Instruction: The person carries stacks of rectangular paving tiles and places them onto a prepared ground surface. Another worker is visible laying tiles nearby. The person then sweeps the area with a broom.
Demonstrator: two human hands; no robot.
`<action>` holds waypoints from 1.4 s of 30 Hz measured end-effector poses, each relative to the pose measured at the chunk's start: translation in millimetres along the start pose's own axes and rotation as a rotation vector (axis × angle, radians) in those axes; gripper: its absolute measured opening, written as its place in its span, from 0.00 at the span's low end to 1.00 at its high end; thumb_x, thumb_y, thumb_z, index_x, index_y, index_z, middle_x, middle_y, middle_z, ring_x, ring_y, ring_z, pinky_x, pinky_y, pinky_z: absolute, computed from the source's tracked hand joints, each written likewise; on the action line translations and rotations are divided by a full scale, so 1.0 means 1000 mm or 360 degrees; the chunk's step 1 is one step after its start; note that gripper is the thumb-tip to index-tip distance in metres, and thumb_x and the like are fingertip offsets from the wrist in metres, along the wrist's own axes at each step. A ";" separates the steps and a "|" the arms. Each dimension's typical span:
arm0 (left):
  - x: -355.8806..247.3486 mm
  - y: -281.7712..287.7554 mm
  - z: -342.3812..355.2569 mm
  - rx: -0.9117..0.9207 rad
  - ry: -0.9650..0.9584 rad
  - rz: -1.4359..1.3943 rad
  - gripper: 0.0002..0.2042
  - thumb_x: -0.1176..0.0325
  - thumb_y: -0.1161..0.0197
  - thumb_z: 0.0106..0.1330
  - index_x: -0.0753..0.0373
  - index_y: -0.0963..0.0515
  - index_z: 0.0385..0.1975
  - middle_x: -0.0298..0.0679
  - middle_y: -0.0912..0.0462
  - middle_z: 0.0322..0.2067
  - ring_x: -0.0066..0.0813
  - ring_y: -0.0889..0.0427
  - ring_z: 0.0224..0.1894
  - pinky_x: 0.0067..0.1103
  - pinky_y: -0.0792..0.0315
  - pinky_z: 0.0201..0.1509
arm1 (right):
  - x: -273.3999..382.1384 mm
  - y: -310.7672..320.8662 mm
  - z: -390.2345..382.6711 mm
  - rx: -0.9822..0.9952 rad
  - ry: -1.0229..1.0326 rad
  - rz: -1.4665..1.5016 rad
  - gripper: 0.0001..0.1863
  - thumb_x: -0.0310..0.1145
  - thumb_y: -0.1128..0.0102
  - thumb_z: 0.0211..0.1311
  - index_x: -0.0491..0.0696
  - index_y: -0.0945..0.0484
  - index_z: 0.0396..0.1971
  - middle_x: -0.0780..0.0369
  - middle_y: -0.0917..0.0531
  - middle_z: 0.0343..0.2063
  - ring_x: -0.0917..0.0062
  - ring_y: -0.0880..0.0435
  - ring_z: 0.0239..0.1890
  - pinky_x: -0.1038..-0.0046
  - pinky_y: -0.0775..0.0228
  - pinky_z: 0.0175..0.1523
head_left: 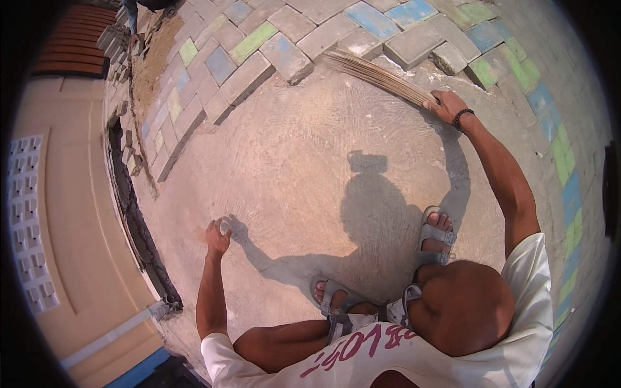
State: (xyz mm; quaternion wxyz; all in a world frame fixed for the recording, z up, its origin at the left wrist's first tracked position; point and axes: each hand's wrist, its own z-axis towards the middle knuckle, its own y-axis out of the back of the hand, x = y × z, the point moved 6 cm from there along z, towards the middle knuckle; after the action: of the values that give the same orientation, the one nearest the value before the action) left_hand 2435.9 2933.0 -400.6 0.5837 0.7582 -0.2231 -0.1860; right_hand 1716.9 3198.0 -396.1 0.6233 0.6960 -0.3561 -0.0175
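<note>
My right hand (447, 107), with a dark beaded bracelet at its wrist, is closed around the bound end of a stick broom (381, 75). The broom's thin brown bristles slant away to the far left and reach the edge of the laid paving blocks (284, 58). Under them lies bare, dusty sandy ground (291, 155) with fine streaks across it. Off to the left, my left hand (218, 238) hangs over this ground, fingers loosely curled and apart, with nothing visible in them. Its shadow falls just beside it.
Grey, blue and green blocks border the ground at the far side and right. A beige wall (84, 194) stands left, behind a narrow trench (132, 194). Stacked blocks (115, 42) and another person's arm (133, 22) show at the far left. My sandalled feet (437, 233) are near.
</note>
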 end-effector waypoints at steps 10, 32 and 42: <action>-0.022 -0.002 0.018 0.0229 0.0107 -0.0076 0.26 0.59 0.37 0.51 0.62 0.32 0.50 0.55 0.31 0.50 0.52 0.35 0.55 0.38 0.40 0.57 | 0.099 -0.056 -0.030 0.0407 0.0266 -0.0035 0.21 0.49 0.48 0.54 0.44 0.25 0.36 0.49 0.21 0.26 0.56 0.21 0.33 0.59 0.30 0.40; -0.043 0.004 0.040 0.0126 -0.0012 -0.0168 0.24 0.62 0.36 0.51 0.64 0.31 0.48 0.60 0.31 0.48 0.57 0.34 0.53 0.39 0.39 0.56 | -0.121 0.039 -0.152 -0.0038 -0.0480 -0.0020 0.29 0.57 0.50 0.53 0.42 0.25 0.32 0.53 0.23 0.18 0.65 0.24 0.22 0.65 0.35 0.28; -0.055 -0.001 0.042 0.0167 -0.0064 -0.0144 0.25 0.62 0.36 0.50 0.64 0.31 0.48 0.60 0.31 0.48 0.57 0.33 0.51 0.40 0.37 0.53 | -0.135 0.019 -0.209 0.0087 -0.0521 0.0109 0.25 0.53 0.49 0.53 0.42 0.25 0.34 0.49 0.23 0.20 0.59 0.23 0.25 0.65 0.34 0.33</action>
State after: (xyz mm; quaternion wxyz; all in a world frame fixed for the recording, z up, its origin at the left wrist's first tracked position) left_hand 2367.0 2929.9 -410.9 0.5295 0.7932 -0.2097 -0.2156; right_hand 1705.1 3447.4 -390.0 0.5382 0.6879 -0.4766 -0.0997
